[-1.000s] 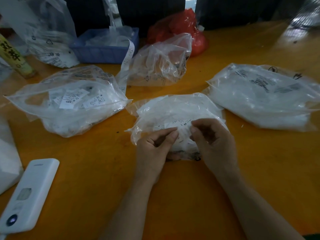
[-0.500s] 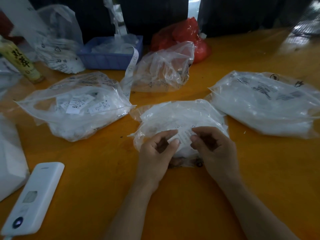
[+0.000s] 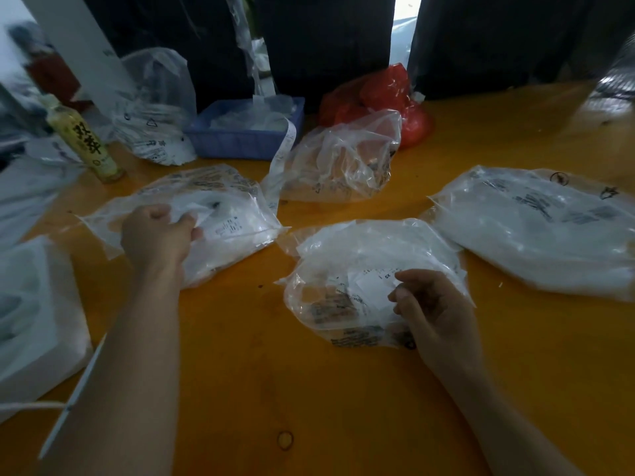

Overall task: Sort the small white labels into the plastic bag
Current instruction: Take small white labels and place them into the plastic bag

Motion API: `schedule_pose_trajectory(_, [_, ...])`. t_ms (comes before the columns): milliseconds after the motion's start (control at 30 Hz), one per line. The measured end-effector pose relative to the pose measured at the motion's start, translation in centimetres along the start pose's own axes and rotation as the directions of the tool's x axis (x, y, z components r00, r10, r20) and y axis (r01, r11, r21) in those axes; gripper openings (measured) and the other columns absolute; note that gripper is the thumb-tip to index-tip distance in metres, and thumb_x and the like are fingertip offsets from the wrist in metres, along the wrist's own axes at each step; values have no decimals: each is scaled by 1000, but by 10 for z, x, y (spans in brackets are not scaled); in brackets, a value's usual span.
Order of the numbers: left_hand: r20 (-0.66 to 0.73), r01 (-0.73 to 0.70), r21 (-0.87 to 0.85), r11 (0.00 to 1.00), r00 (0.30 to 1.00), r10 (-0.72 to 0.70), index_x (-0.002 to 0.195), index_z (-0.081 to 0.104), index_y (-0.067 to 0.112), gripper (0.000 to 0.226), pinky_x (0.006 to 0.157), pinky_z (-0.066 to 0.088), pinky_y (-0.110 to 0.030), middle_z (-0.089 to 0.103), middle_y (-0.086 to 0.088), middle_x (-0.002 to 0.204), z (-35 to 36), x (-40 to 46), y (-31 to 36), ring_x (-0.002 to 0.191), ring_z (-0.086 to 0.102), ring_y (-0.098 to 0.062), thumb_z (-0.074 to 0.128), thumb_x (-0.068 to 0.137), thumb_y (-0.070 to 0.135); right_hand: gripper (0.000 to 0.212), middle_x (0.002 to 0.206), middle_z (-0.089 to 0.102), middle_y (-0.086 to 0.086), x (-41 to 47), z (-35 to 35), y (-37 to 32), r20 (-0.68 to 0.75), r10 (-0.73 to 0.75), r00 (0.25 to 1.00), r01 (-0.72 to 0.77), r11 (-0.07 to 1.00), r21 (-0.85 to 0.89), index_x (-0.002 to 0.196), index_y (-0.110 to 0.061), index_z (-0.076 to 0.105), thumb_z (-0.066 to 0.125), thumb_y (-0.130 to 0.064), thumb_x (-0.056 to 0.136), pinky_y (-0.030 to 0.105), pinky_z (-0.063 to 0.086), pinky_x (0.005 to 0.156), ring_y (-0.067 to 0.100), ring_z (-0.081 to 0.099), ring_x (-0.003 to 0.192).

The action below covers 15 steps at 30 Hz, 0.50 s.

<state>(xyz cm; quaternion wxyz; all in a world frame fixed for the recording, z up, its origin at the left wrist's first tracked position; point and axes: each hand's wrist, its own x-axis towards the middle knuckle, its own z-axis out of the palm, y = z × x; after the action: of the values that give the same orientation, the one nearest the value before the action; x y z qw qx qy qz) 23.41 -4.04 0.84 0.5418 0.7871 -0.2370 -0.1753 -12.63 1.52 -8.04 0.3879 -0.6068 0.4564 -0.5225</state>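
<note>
A clear plastic bag [image 3: 364,249] of small white labels lies in the middle of the orange table. My right hand [image 3: 433,304] rests on its near right side, fingers curled, pinching a white label [image 3: 372,286] at the bag's top. A second clear bag [image 3: 240,214] holding printed white labels lies to the left. My left hand [image 3: 156,235] is over this bag with fingers curled tight at its mouth; it seems to pinch a small white label, mostly hidden by the fingers.
A large full bag [image 3: 536,231] lies at the right, a crumpled clear bag [image 3: 343,159] behind the middle. A blue tray [image 3: 240,139], red bag [image 3: 381,94], bottle [image 3: 86,142] and another bag [image 3: 151,111] stand at the back. White packaging [image 3: 31,321] sits at the left edge.
My left hand left the middle bag and moved left to the left bag. My right hand stayed at the middle bag. The camera view shifted, tilting up.
</note>
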Motion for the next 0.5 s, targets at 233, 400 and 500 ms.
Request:
schedule_pose_trajectory(233, [-22, -244, 265, 933, 966, 259, 140, 63, 17, 36, 105, 48, -39, 61, -8, 148, 5, -33, -3, 132, 58, -28, 54, 108, 32, 18, 91, 71, -15, 0, 1, 0, -37, 3, 999, -9, 986, -168, 109, -26, 68, 65, -13, 96, 20, 58, 74, 5, 69, 90])
schedule_pose_trajectory(400, [15, -554, -8, 832, 832, 554, 118, 68, 14, 18, 68, 46, -5, 70, 2, 113, 21, -117, 0, 92, 64, -4, 54, 108, 18, 24, 108, 64, -8, 10, 4, -9, 72, -93, 993, 117, 733, -670, 118, -22, 71, 68, -28, 95, 20, 51, 80, 8, 59, 91])
schedule_pose_trajectory(500, [305, -601, -236, 764, 701, 645, 106, 68, 19, 13, 69, 52, -9, 70, 11, 96, 35, -167, -10, 85, 68, -2, 55, 105, 21, 40, 125, 56, -4, 13, 5, -16, 152, 85, 985, 68, 617, -784, 135, -28, 61, 61, -43, 98, 30, 46, 93, 16, 53, 114])
